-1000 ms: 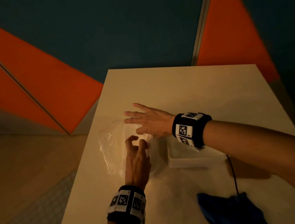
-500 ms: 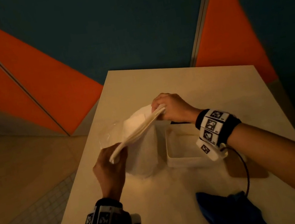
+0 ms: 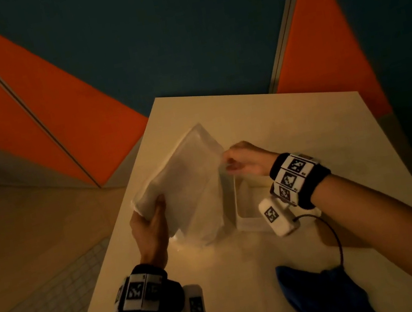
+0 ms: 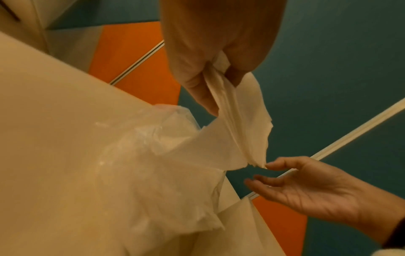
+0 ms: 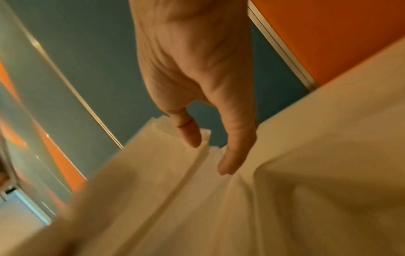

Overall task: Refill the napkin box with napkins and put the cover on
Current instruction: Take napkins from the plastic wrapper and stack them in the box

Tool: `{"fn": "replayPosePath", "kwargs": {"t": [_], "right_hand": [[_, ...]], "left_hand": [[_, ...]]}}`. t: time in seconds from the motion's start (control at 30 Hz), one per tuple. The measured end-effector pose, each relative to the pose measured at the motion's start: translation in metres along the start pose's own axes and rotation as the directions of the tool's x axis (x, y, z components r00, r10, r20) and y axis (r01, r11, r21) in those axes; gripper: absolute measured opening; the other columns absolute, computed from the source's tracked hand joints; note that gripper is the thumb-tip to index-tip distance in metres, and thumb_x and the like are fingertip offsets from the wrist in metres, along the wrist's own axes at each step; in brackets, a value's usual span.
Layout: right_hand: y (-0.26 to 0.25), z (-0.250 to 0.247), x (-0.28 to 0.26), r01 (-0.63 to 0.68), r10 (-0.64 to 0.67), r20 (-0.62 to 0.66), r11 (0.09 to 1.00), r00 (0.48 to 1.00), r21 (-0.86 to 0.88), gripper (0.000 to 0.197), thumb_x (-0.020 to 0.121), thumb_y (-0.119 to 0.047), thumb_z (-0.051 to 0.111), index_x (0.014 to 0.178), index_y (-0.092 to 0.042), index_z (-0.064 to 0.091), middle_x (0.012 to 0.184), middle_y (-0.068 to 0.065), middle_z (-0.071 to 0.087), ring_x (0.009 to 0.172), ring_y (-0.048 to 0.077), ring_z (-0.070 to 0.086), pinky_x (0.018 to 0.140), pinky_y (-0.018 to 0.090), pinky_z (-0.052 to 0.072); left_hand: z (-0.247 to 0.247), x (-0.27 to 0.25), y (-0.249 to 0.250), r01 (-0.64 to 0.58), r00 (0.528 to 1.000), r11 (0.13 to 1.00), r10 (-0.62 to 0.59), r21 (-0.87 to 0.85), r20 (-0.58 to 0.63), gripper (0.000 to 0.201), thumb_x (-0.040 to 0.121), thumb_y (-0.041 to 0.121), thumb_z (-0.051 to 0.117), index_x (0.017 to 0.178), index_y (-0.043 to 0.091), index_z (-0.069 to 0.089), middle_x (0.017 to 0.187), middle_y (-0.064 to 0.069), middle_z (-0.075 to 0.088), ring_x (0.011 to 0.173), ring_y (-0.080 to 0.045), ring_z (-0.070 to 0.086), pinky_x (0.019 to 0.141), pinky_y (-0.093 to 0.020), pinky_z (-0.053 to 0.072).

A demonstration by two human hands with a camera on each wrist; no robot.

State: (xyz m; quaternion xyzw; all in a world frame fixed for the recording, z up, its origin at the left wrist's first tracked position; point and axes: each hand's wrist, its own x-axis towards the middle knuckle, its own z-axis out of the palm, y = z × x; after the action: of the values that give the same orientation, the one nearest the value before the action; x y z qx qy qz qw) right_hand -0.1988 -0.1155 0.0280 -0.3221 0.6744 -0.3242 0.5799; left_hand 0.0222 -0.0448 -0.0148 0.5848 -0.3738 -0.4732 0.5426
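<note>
My left hand [image 3: 155,210] grips the lower left end of a white napkin stack [image 3: 184,181] and holds it tilted above the table. In the left wrist view its fingers [image 4: 197,90] pinch the napkins [image 4: 221,145]. A clear plastic wrapper [image 3: 211,223] hangs loose under the stack and reaches the table. My right hand [image 3: 236,161] is at the stack's right edge, palm open in the left wrist view [image 4: 285,183]. Its fingertips [image 5: 228,164] touch the napkins [image 5: 175,199]. The open white napkin box [image 3: 250,223] sits below my right wrist. I see no cover.
The pale table [image 3: 304,124] ends at the left, with floor below and an orange and teal wall behind. A dark blue cloth [image 3: 320,295] lies at the near right. A cable hangs from my right wrist band over the table.
The napkins lay flat under both hands a second ago. They were then lifted between both hands. Now the stack stands higher and steeper, and my right hand has loosened from its end.
</note>
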Motion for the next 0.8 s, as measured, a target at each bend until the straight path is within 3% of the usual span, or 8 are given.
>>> {"fn": "replayPosePath", "kwargs": {"t": [0.07, 0.13, 0.23, 0.3, 0.43, 0.57, 0.7, 0.8], "right_hand": [[0.004, 0.01, -0.009, -0.116, 0.1, 0.144, 0.987, 0.984, 0.108, 0.014, 0.087, -0.005, 0.056, 0.1, -0.008, 0.057, 0.103, 0.012, 0.053, 0.099, 0.024, 0.053, 0.092, 0.036, 0.05], [0.009, 0.021, -0.016, -0.218, 0.175, 0.277, 0.967, 0.945, 0.131, 0.019, 0.087, -0.018, 0.062, 0.105, -0.014, 0.057, 0.128, 0.017, 0.05, 0.122, 0.031, 0.048, 0.105, 0.043, 0.044], [0.023, 0.038, -0.023, -0.379, 0.271, 0.381, 0.892, 0.884, 0.247, 0.065, 0.079, -0.03, 0.073, 0.133, -0.013, 0.041, 0.15, 0.023, 0.026, 0.137, 0.041, 0.03, 0.111, 0.049, 0.033], [0.03, 0.05, -0.025, -0.411, 0.257, 0.421, 0.849, 0.87, 0.332, 0.074, 0.078, -0.031, 0.074, 0.139, -0.011, 0.036, 0.143, 0.02, 0.04, 0.13, 0.037, 0.042, 0.106, 0.049, 0.039], [0.04, 0.063, -0.027, -0.313, 0.185, 0.277, 0.773, 0.943, 0.552, 0.027, 0.09, -0.014, 0.058, 0.116, -0.008, 0.055, 0.099, 0.012, 0.062, 0.098, 0.027, 0.058, 0.087, 0.041, 0.048], [0.043, 0.057, -0.041, -0.21, 0.054, 0.253, 0.734, 0.966, 0.646, 0.012, 0.091, -0.007, 0.054, 0.102, -0.007, 0.058, 0.098, 0.015, 0.063, 0.098, 0.03, 0.058, 0.096, 0.045, 0.045], [0.044, 0.049, -0.047, -0.175, -0.056, 0.279, 0.656, 0.959, 0.734, 0.019, 0.089, -0.007, 0.055, 0.106, -0.003, 0.061, 0.095, 0.015, 0.07, 0.095, 0.028, 0.063, 0.087, 0.039, 0.052], [0.047, 0.047, -0.049, -0.141, -0.115, 0.275, 0.638, 0.954, 0.757, 0.027, 0.085, -0.002, 0.055, 0.112, -0.002, 0.059, 0.103, 0.016, 0.067, 0.102, 0.029, 0.061, 0.095, 0.041, 0.049]], "left_hand": [[0.004, 0.0, -0.007, 0.1, 0.995, 0.99, -0.099, -0.098, 0.017, 0.031, 0.087, 0.021, 0.061, 0.114, 0.006, 0.058, 0.107, -0.014, 0.064, 0.099, -0.03, 0.061, 0.079, -0.041, 0.052], [0.008, -0.002, -0.013, 0.192, 0.981, 0.963, -0.192, -0.191, 0.016, 0.032, 0.088, 0.016, 0.059, 0.117, 0.001, 0.056, 0.11, -0.017, 0.062, 0.097, -0.029, 0.059, 0.074, -0.037, 0.051], [0.013, -0.007, -0.016, 0.275, 0.96, 0.918, -0.277, -0.285, 0.034, 0.034, 0.089, 0.011, 0.057, 0.121, 0.001, 0.052, 0.114, -0.016, 0.061, 0.096, -0.027, 0.06, 0.071, -0.034, 0.051], [0.015, -0.011, -0.016, 0.317, 0.948, 0.907, -0.303, -0.277, 0.095, 0.038, 0.089, 0.012, 0.057, 0.124, 0.0, 0.05, 0.116, -0.015, 0.061, 0.104, -0.031, 0.06, 0.074, -0.037, 0.054], [0.019, -0.019, -0.02, 0.332, 0.943, 0.927, -0.323, -0.174, 0.079, 0.049, 0.082, 0.021, 0.065, 0.127, 0.007, 0.051, 0.122, -0.014, 0.061, 0.108, -0.03, 0.059, 0.091, -0.047, 0.05], [0.019, -0.025, -0.015, 0.356, 0.934, 0.907, -0.355, -0.224, 0.045, 0.063, 0.076, 0.029, 0.071, 0.132, 0.019, 0.043, 0.126, -0.001, 0.056, 0.113, -0.023, 0.055, 0.097, -0.049, 0.045], [0.02, -0.028, 0.003, 0.502, 0.857, 0.779, -0.389, -0.377, 0.337, 0.055, 0.079, 0.034, 0.066, 0.129, 0.016, 0.051, 0.126, -0.01, 0.061, 0.115, -0.028, 0.058, 0.099, -0.049, 0.045], [0.021, -0.026, 0.015, 0.409, 0.905, 0.84, -0.326, -0.356, 0.272, 0.042, 0.084, 0.022, 0.062, 0.124, 0.013, 0.055, 0.118, -0.009, 0.066, 0.109, -0.026, 0.061, 0.089, -0.041, 0.051]]}}
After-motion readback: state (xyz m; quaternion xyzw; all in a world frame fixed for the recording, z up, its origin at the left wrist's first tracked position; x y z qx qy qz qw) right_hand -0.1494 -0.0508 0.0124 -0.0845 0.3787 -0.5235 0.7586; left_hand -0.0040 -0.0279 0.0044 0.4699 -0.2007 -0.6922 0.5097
